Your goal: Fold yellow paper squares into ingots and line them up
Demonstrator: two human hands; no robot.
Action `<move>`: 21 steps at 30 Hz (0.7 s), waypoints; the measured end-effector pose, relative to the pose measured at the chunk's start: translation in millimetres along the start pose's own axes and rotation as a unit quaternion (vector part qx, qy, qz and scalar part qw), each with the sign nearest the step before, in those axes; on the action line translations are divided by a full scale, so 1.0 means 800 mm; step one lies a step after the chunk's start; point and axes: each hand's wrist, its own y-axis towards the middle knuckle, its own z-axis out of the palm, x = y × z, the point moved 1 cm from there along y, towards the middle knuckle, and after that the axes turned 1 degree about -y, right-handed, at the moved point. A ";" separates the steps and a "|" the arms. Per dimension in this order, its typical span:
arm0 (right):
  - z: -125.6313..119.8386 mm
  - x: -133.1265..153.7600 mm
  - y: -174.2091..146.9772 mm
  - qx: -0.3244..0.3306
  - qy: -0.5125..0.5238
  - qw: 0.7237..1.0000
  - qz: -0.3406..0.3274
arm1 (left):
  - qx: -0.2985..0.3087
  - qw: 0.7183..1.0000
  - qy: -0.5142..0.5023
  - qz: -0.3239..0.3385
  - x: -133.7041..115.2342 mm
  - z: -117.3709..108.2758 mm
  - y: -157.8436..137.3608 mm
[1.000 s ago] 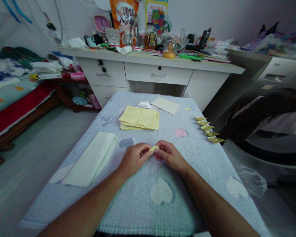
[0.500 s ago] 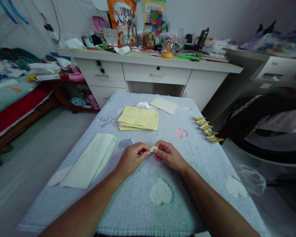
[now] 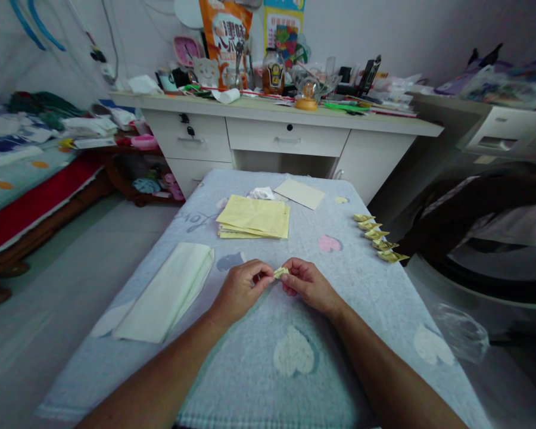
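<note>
Between my two hands is a small piece of folded yellow paper, partly hidden by the fingertips. My left hand pinches its left end between thumb and forefinger. From the other side, my right hand grips it, thumb on top and fingers curled beneath. Both hands are over the middle of the cloth-covered table. Beyond them lies a stack of yellow paper sheets. Several folded yellow paper boats stand in a row along the table's right edge.
A folded pale green-white cloth or sheet lies on the left. At the far end are a beige card and crumpled white tissue. Behind stands a white cluttered desk; a front-loading washing machine is at the right.
The whole view has shifted slightly, so everything appears a little lower and to the right. Both hands keep hold of the folded paper, with barely any finger movement.
</note>
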 end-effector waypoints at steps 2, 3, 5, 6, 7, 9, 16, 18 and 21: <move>0.000 -0.001 0.000 0.002 0.005 1.000 -0.002 | -0.003 1.000 -0.005 -0.004 0.000 0.000 0.000; -0.001 -0.001 0.000 0.004 0.007 1.000 -0.004 | -0.003 1.000 -0.007 -0.007 0.000 0.000 0.001; -0.001 -0.001 -0.001 0.007 0.008 1.000 -0.005 | -0.004 1.000 -0.009 -0.012 0.000 0.000 0.001; -0.001 0.000 -0.001 0.008 0.007 1.000 -0.005 | -0.003 1.000 -0.008 -0.014 0.000 0.000 0.001; -0.001 0.000 -0.001 0.008 0.006 1.000 -0.004 | -0.002 1.000 -0.007 -0.016 0.000 -0.001 0.001; -0.001 0.002 -0.002 0.009 0.006 1.000 0.000 | 0.003 1.000 -0.006 -0.017 0.000 -0.001 0.000; 0.001 0.004 -0.002 0.014 0.007 1.000 -0.003 | -0.003 0.997 -0.062 -0.040 0.002 0.001 -0.001; 0.001 0.004 -0.002 0.015 0.004 1.000 -0.007 | -0.002 0.994 -0.088 -0.069 0.005 0.003 -0.001; 0.002 0.002 -0.002 0.015 -0.007 1.000 -0.011 | -0.001 0.987 -0.121 -0.104 0.008 0.006 0.000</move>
